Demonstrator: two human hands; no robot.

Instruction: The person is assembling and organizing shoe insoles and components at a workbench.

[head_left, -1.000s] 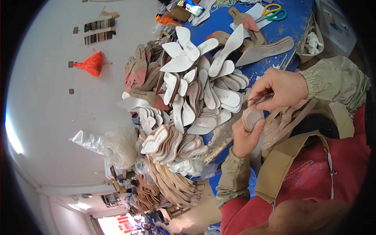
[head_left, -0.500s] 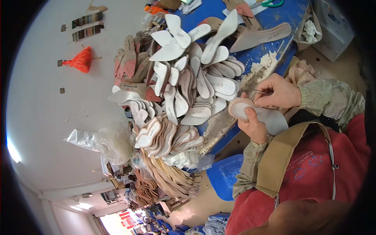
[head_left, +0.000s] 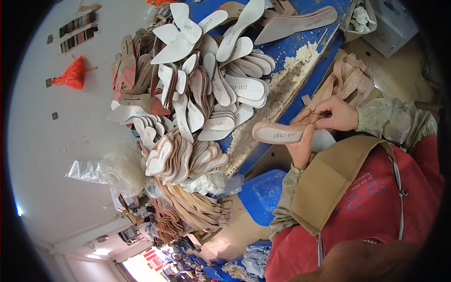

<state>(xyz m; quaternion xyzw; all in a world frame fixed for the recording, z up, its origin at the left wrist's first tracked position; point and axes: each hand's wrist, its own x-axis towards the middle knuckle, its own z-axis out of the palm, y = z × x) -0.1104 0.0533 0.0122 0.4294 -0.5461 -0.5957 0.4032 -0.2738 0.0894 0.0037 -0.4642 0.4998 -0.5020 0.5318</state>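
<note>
My left hand (head_left: 303, 146) grips a shoe insole (head_left: 278, 134) with a pale grey face and a pinkish-beige rim, its rounded end pointing left. Along the upper edge of that insole, my right hand (head_left: 337, 113) has its fingers bent in a pinch; what lies between them is too small to make out. Below the left wrist, a white sole-shaped piece (head_left: 323, 140) shows in part. Across the blue table (head_left: 307, 97), left of both hands, lie several piles of white insoles (head_left: 248, 88).
Rimmed insoles (head_left: 170, 157) are stacked at the table's near end, above hanging beige strips (head_left: 188, 207). A blue bin (head_left: 263, 195) stands below the table. Beige straps (head_left: 350, 77) lie beyond my right hand. An open box (head_left: 359, 23) holds crumpled white material. Dried glue (head_left: 300, 66) crusts the table edge.
The view has shifted, so the table piles sit further left. The held insole has turned more level. My right hand has moved closer to my left; the thin tool seen in it earlier no longer shows clearly.
</note>
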